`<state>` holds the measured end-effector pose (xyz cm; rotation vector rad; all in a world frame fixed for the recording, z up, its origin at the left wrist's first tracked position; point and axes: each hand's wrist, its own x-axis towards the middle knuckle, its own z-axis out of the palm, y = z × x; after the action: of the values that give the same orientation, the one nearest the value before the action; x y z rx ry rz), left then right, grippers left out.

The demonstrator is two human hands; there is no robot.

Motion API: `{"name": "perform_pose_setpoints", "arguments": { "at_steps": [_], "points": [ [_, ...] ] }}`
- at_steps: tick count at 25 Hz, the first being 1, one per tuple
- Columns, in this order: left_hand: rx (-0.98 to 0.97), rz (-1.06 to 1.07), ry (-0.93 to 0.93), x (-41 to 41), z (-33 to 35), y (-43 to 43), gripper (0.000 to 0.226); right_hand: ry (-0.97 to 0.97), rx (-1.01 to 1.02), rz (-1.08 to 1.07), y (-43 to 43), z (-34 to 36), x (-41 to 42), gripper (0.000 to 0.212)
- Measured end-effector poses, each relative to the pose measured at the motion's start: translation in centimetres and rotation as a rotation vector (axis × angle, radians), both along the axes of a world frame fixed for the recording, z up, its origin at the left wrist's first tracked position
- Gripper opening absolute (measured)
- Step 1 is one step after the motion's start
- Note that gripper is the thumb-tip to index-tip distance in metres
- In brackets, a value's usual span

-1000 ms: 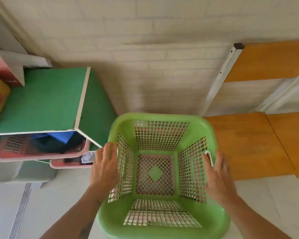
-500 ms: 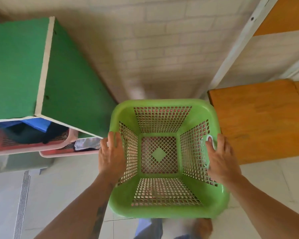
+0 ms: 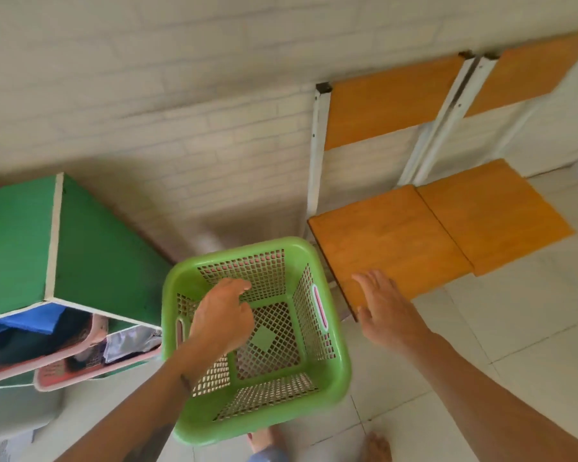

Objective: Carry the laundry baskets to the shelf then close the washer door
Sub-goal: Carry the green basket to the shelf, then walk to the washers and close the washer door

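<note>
An empty green lattice laundry basket (image 3: pixel 267 408) stands on the tiled floor between the green shelf (image 3: pixel 101 248) and a wooden chair. My left hand (image 3: pixel 221 315) hovers over the basket's opening with fingers loosely spread and holds nothing. To the right of the basket's rim my right hand (image 3: pixel 386 305) is open above the chair seat's near corner, off the basket. Two pink baskets (image 3: pixel 64 371) with clothes sit in the shelf's compartments at the left. The washer is not in view.
Two wooden chairs (image 3: pixel 394 241) with white metal frames stand against the white brick wall (image 3: pixel 181 111) on the right. My bare feet (image 3: pixel 377 448) show on the pale floor tiles at the bottom. A grey object (image 3: pixel 17 411) sits under the shelf.
Both hands have let go of the green basket's sides. It now rests on the floor; the left hand is above its opening and the right hand has moved off to the right.
</note>
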<state>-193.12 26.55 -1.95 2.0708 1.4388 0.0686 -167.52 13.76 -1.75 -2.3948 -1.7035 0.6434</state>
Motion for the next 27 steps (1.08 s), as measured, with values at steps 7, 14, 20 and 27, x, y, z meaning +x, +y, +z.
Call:
{"name": "perform_pose_setpoints", "arguments": {
  "at_steps": [7, 14, 20, 27],
  "points": [
    [0.072, -0.341, -0.069, 16.4, 12.4, -7.2, 0.046, 0.036, 0.111, -0.163, -12.8, 11.1, 10.2, 0.044],
    [0.103, -0.565, -0.162, 36.1, 21.1, -20.0, 0.04, -0.051, 0.203, -0.433, -29.2, 18.5, 24.6, 0.049],
    [0.119, -0.844, -0.185, 50.6, 24.3, -28.4, 0.041, -0.13, 0.223, -0.639, -40.2, 22.3, 35.4, 0.054],
    [0.088, -1.017, -0.271, 69.5, 24.0, -32.5, 0.035, -0.191, 0.197, -0.85, -46.9, 23.9, 49.4, 0.055]
  ]
}}
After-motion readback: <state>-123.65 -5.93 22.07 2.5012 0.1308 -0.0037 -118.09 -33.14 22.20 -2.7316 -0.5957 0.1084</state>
